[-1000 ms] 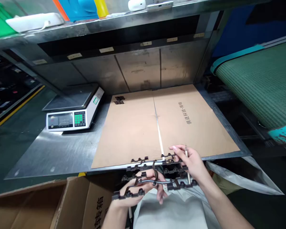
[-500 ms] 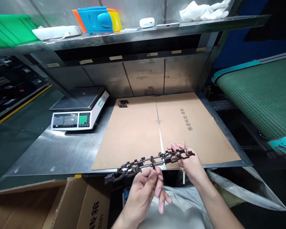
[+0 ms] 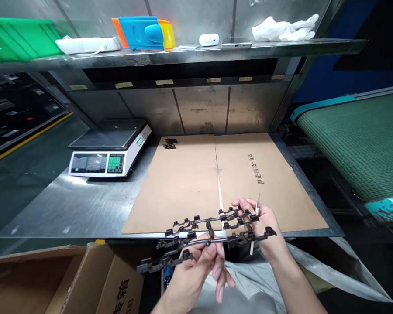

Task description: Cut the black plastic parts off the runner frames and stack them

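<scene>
A black moulded plastic frame [image 3: 203, 237] with several small parts on its runners hangs above the table's near edge. My left hand [image 3: 199, 270] pinches its middle runner from below with thumb and forefinger. My right hand [image 3: 265, 229] grips the frame's right end and also holds a thin white-handled blade tool [image 3: 256, 218] upright between the fingers. Beneath lies a flat brown cardboard sheet [image 3: 190, 183] with printed characters.
A digital scale [image 3: 109, 150] stands on the steel table [image 3: 72, 205] at left. Small black parts [image 3: 169, 143] lie at the cardboard's far edge. An open carton [image 3: 85, 283] is at lower left, a clear plastic bag [image 3: 317, 270] at lower right, a green conveyor belt [image 3: 356, 139] at right.
The frame has tilted from nearly edge-on back to a flatter view, showing both rows of parts. Both hands keep their hold; the camera lifted slightly.
</scene>
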The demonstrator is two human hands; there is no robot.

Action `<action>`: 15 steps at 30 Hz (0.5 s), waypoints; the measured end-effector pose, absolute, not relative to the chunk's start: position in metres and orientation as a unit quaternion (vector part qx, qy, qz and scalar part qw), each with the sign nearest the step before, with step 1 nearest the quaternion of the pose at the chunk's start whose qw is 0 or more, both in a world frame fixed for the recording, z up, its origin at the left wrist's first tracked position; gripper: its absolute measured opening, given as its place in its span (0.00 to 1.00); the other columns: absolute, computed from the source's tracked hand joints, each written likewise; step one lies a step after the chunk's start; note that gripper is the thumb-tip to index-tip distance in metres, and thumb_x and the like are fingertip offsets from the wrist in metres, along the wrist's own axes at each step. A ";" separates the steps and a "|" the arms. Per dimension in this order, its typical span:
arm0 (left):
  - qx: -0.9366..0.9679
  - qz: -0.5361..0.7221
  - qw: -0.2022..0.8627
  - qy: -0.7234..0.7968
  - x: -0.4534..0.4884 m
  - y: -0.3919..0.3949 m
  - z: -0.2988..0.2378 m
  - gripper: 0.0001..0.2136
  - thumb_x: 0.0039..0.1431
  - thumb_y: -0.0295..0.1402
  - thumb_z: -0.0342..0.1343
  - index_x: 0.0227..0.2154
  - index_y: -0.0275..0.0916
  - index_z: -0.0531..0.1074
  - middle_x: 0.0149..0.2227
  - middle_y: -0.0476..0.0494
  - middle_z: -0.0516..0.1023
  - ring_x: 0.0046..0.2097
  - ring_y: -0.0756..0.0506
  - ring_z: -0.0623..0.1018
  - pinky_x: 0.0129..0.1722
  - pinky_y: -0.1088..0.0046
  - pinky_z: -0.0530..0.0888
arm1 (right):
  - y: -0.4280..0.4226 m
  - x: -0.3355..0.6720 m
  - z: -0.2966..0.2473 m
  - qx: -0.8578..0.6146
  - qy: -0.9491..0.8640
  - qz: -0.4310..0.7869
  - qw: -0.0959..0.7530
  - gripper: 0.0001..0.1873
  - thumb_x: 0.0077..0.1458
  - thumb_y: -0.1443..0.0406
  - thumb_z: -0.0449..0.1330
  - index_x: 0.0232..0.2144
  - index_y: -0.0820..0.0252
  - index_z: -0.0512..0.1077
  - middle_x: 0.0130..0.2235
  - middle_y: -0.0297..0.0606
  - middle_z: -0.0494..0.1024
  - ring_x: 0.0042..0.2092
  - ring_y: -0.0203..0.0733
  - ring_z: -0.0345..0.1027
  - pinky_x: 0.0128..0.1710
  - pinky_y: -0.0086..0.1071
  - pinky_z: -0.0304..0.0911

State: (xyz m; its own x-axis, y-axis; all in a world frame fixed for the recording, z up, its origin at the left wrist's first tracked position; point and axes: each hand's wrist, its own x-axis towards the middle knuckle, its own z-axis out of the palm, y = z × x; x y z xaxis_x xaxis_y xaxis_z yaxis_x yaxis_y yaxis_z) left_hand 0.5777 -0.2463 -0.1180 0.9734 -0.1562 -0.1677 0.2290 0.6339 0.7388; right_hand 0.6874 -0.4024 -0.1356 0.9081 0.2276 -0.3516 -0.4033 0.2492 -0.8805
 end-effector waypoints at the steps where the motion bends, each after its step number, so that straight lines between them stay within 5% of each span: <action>1: 0.418 -0.109 0.901 0.046 0.578 -0.246 -0.117 0.19 0.65 0.49 0.62 0.32 0.35 0.74 0.19 0.56 0.67 0.17 0.54 0.74 0.28 0.76 0.77 | -0.403 0.687 -0.136 -0.582 0.075 0.196 0.786 0.26 0.51 0.44 0.71 0.38 0.60 0.80 0.26 0.32 0.73 0.23 0.29 0.59 0.19 0.22 0.50; 15: 0.443 -0.114 0.888 0.041 0.573 -0.247 -0.116 0.18 0.67 0.46 0.60 0.33 0.34 0.74 0.21 0.54 0.69 0.18 0.53 0.74 0.29 0.73 0.79 | -0.404 0.686 -0.136 -0.578 0.064 0.194 0.790 0.25 0.52 0.45 0.71 0.38 0.60 0.80 0.26 0.30 0.71 0.22 0.28 0.51 0.21 0.26 0.45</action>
